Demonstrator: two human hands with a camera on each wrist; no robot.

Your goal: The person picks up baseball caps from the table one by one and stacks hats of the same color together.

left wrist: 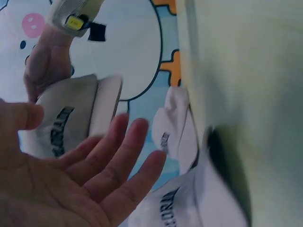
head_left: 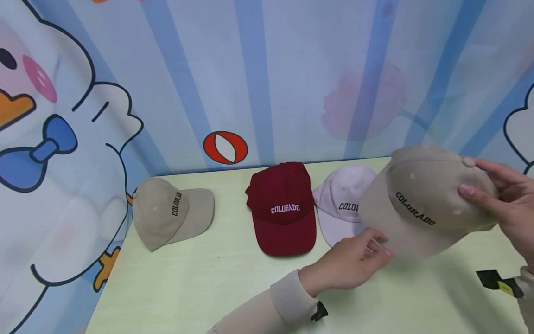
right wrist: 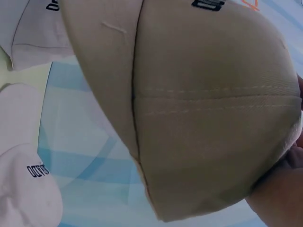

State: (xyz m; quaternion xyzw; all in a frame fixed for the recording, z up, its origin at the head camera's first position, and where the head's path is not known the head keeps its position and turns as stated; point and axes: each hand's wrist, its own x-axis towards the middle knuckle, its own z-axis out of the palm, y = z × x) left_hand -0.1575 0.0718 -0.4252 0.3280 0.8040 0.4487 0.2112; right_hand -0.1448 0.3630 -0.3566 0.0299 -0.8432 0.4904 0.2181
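My right hand [head_left: 515,204] grips a beige cap [head_left: 442,195] by the back of its crown and holds it above the table. The cap's brim points left and toward me, and dark COLORADO lettering shows on its front. My left hand [head_left: 354,260] is by the brim edge, and the left wrist view shows its fingers [left wrist: 135,182] spread and loosely bent with nothing in them. Behind the held cap is a pale cap [head_left: 340,195], partly covered. The right wrist view shows a white cap [right wrist: 33,189] at lower left; the held cap [right wrist: 213,132] fills its middle.
A dark red cap [head_left: 283,213] lies left of the pale one, brim toward me. Farther left, another beige cap [head_left: 162,213] lies with its brim to the right. The light table [head_left: 200,283] meets a printed cartoon backdrop [head_left: 217,69] at its far edge.
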